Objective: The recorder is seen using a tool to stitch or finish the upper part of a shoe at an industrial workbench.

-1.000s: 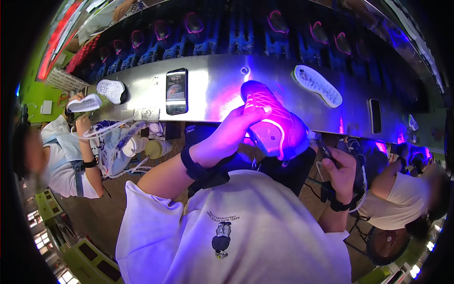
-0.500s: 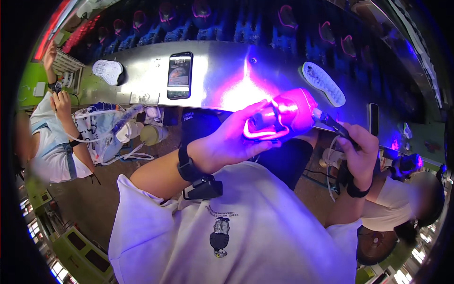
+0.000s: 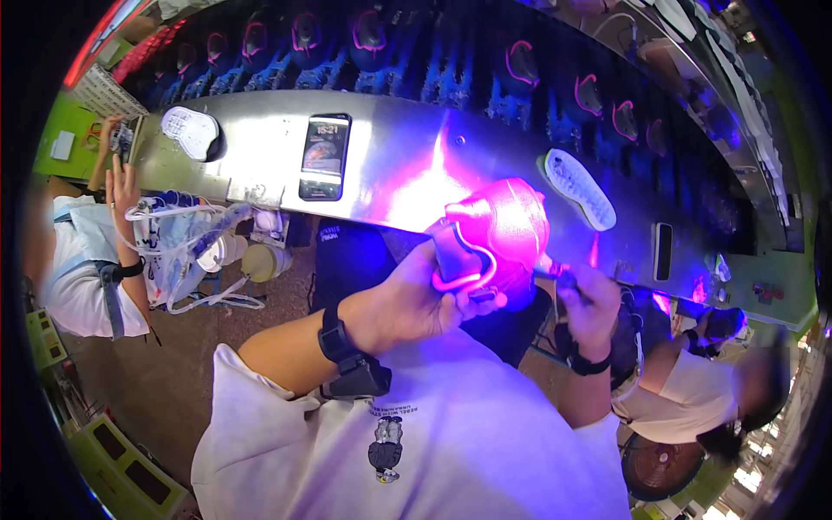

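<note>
A shoe upper on a last (image 3: pixel 510 227) glows pink and violet under a strong light, tilted above the near edge of the metal bench. My left hand (image 3: pixel 414 299) is closed round its ankle end, where a bright pink collar line curves. In my right hand (image 3: pixel 591 305) is a slim brush (image 3: pixel 553 267), pinched by its handle. Its tip meets or nearly meets the shoe's lower right side; glare hides the exact contact. Just beyond the shoe lies a white shoe sole (image 3: pixel 579 186) on the bench.
A phone (image 3: pixel 325 156) and another white sole (image 3: pixel 191 132) lie on the metal bench (image 3: pixel 260 130) to the left. Behind it runs a dark conveyor carrying several shoes (image 3: pixel 368 35). A dark slab-like device (image 3: pixel 662 251) lies at right. People sit on both sides; pails (image 3: pixel 264 262) stand at left.
The shoe has turned in my left hand, its ankle end now facing more toward me. My right hand and brush have moved left and lower along the shoe. The whole view has shifted slightly.
</note>
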Tool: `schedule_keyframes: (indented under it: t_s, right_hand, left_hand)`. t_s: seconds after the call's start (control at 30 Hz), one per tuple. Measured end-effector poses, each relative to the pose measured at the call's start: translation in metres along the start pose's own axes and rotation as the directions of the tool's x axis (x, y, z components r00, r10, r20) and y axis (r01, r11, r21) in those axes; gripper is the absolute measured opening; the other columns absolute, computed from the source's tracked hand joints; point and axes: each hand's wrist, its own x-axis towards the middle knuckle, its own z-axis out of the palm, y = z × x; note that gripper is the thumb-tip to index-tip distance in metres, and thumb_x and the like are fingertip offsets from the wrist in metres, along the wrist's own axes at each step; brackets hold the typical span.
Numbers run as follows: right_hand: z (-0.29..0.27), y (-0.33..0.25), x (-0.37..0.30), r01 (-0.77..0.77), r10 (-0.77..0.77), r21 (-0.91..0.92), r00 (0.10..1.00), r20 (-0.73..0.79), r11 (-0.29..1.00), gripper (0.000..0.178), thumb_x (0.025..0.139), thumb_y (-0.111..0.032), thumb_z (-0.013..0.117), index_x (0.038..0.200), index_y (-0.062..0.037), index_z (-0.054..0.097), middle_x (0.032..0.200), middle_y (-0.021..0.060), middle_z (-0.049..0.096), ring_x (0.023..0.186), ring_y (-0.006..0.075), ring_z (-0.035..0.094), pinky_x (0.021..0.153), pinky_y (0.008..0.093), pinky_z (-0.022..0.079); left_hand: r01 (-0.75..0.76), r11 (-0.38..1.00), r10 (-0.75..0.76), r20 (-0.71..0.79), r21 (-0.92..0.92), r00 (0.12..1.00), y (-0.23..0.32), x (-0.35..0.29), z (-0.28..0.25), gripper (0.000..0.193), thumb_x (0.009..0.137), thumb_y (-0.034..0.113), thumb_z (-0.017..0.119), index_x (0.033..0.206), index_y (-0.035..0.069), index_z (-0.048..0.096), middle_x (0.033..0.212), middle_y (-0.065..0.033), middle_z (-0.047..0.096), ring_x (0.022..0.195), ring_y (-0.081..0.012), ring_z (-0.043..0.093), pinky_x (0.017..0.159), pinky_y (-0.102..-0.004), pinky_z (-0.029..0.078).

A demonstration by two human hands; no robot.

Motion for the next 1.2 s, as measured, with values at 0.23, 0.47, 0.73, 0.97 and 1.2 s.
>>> schedule_keyframes:
  t_s: [0.23,0.47,0.73,0.97,1.2]
  right_hand:
    - [0.036,0.035,-0.024,-0.351,0.378,0.317,0.925,-0.029,0.881,0.038,0.088,-0.005,0.073,0.125,0.0036,0.065,0.098,0.0099,0.072,0.086,0.0143,0.065,0.080,0.0286,0.052]
    - [0.011,0.042,-0.037,-0.534,0.538,0.320,0.839,0.085,0.782,0.040,0.092,-0.007,0.069,0.131,0.0018,0.062,0.105,0.0075,0.070,0.090,0.0131,0.064,0.081,0.0289,0.052]
    - [-0.002,0.073,-0.088,-0.705,0.761,0.320,0.643,-0.088,0.633,0.036,0.093,-0.003,0.065,0.127,0.0039,0.060,0.101,0.0047,0.066,0.091,0.0122,0.060,0.082,0.0274,0.049]
    - [0.010,0.152,-0.104,-0.683,0.715,0.213,0.664,-0.218,0.699,0.036,0.095,-0.008,0.065,0.131,-0.0028,0.060,0.079,-0.0029,0.058,0.060,0.0033,0.047,0.050,0.0213,0.035]
    - [0.014,0.171,-0.033,-0.661,0.698,0.223,0.674,-0.241,0.716,0.038,0.096,-0.009,0.064,0.133,-0.0006,0.058,0.082,-0.0023,0.058,0.066,0.0050,0.048,0.056,0.0225,0.037]
  left_hand:
    - [-0.216,0.773,0.238,0.043,0.596,0.970,0.028,0.017,0.053,0.039,0.095,0.012,0.063,0.131,0.003,0.052,0.117,-0.0153,0.065,0.097,-0.0249,0.070,0.088,-0.0370,0.060]
    - [0.564,-0.535,0.844,0.432,0.630,0.318,0.181,0.086,0.168,0.088,0.073,0.041,0.085,0.139,-0.002,0.045,0.094,-0.0163,0.070,0.079,-0.0226,0.071,0.070,-0.0355,0.059]
    - [0.875,-0.299,0.806,0.591,0.381,0.018,0.376,0.108,0.192,0.066,0.078,0.047,0.074,0.127,0.005,0.061,0.121,-0.0211,0.067,0.108,-0.0338,0.069,0.089,-0.0434,0.056]
    - [0.642,-0.765,0.343,0.872,0.044,0.349,0.214,0.104,0.137,0.068,0.080,0.042,0.072,0.130,-0.001,0.055,0.112,-0.0227,0.062,0.104,-0.0385,0.061,0.092,-0.0488,0.050]
    - [0.532,-0.846,0.401,0.709,0.044,0.580,0.120,0.058,-0.024,0.064,0.084,0.042,0.069,0.130,-0.002,0.056,0.134,-0.0221,0.054,0.137,-0.0383,0.041,0.115,-0.0501,0.032]
